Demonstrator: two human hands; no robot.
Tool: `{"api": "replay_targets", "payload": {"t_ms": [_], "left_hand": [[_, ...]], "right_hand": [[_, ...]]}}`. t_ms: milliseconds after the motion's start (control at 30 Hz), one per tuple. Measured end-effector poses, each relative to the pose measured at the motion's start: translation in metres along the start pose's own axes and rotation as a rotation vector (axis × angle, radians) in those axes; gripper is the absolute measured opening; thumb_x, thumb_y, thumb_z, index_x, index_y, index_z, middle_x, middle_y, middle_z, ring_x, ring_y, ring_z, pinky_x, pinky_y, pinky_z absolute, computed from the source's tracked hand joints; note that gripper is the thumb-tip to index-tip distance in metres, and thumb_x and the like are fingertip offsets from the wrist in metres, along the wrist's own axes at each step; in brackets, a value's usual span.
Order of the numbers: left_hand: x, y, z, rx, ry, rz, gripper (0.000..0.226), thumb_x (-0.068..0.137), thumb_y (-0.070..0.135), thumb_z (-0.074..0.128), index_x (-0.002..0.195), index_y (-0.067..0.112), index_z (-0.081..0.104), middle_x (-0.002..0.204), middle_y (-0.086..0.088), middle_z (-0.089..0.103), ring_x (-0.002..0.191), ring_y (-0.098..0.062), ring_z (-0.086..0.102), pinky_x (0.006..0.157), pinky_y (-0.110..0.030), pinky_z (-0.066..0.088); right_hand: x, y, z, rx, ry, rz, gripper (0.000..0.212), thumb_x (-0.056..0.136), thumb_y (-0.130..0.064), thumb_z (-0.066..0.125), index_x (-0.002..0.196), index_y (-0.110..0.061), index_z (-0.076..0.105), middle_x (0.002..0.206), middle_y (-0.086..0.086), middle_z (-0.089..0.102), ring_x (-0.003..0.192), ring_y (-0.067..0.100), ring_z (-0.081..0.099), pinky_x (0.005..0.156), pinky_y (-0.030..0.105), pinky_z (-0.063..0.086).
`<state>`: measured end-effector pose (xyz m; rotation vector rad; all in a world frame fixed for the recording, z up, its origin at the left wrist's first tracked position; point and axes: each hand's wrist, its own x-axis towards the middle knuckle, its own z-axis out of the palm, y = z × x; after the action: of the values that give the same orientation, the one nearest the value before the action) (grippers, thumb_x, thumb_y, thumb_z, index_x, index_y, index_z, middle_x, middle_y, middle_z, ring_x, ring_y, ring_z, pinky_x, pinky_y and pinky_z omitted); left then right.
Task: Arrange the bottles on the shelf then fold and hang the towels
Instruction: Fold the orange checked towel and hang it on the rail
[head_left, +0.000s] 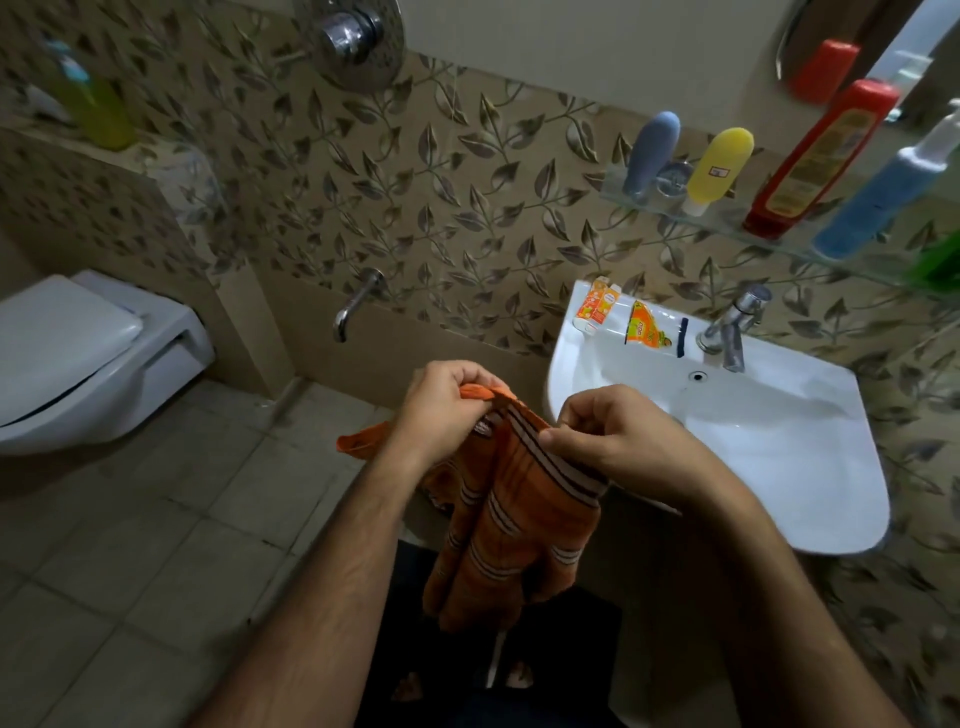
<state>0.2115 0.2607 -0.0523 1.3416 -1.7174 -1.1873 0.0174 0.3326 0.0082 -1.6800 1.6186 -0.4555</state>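
Left hand (441, 405) pinched on top corner of orange striped towel (509, 525), fingers curled tight over hem. Right hand (613, 441) pinching same edge just beside, thumb against forefinger. Towel hangs bunched below both fists. Beyond right fingers: white basin (779, 457). Above it, glass shelf (727, 221) carrying grey bottle (649, 156), yellow bottle (719, 169), red bottle (815, 161), blue bottle (883, 202).
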Motion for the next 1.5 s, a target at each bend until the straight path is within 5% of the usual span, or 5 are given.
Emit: {"api": "replay_targets", "payload": {"t_ms": [533, 900, 1033, 1233, 1500], "left_hand": [[0.006, 0.027, -0.003, 0.216, 0.099, 0.047, 0.035, 0.074, 0.020, 0.064, 0.067, 0.055, 0.067, 0.068, 0.035, 0.064, 0.071, 0.011, 0.062, 0.056, -0.010, 0.046], [0.023, 0.005, -0.031, 0.163, 0.156, -0.039, 0.025, 0.077, 0.018, 0.071, 0.066, 0.041, 0.072, 0.064, 0.029, 0.067, 0.064, 0.010, 0.064, 0.053, -0.012, 0.051], [0.025, -0.009, -0.027, 0.176, 0.105, -0.067, 0.022, 0.076, 0.025, 0.079, 0.061, 0.037, 0.068, 0.063, 0.027, 0.067, 0.070, 0.005, 0.065, 0.056, -0.010, 0.044], [0.011, -0.024, -0.018, 0.006, 0.066, -0.068, 0.048, 0.079, 0.022, 0.079, 0.124, 0.029, 0.064, 0.104, 0.003, 0.070, 0.101, -0.011, 0.065, 0.091, -0.028, 0.050], [-0.010, -0.001, -0.009, -0.289, -0.364, 0.067, 0.055, 0.088, 0.009, 0.069, 0.134, 0.036, 0.055, 0.087, -0.004, 0.064, 0.083, -0.015, 0.061, 0.087, -0.032, 0.052]], "right_hand": [[-0.007, 0.005, -0.001, 0.479, -0.156, -0.285, 0.029, 0.077, 0.006, 0.057, 0.056, -0.009, 0.044, 0.061, 0.010, 0.042, 0.060, 0.019, 0.044, 0.060, 0.027, 0.038], [-0.024, 0.009, -0.022, 0.554, -0.663, -0.076, 0.014, 0.094, -0.008, 0.060, 0.103, -0.012, 0.069, 0.092, -0.001, 0.076, 0.083, 0.012, 0.073, 0.074, 0.023, 0.056], [-0.025, 0.006, -0.020, 0.617, -0.338, -0.157, 0.020, 0.087, -0.024, 0.070, 0.070, -0.014, 0.069, 0.069, 0.003, 0.066, 0.064, 0.016, 0.061, 0.065, 0.027, 0.048], [0.004, 0.012, 0.000, 0.583, 0.186, 0.124, 0.034, 0.093, -0.036, 0.063, 0.065, -0.018, 0.068, 0.069, 0.011, 0.066, 0.063, 0.023, 0.062, 0.064, 0.032, 0.050], [0.014, -0.008, 0.019, 0.250, 0.088, -0.022, 0.021, 0.098, -0.023, 0.058, 0.086, -0.009, 0.066, 0.079, 0.010, 0.069, 0.073, 0.013, 0.061, 0.073, 0.038, 0.051]]}}
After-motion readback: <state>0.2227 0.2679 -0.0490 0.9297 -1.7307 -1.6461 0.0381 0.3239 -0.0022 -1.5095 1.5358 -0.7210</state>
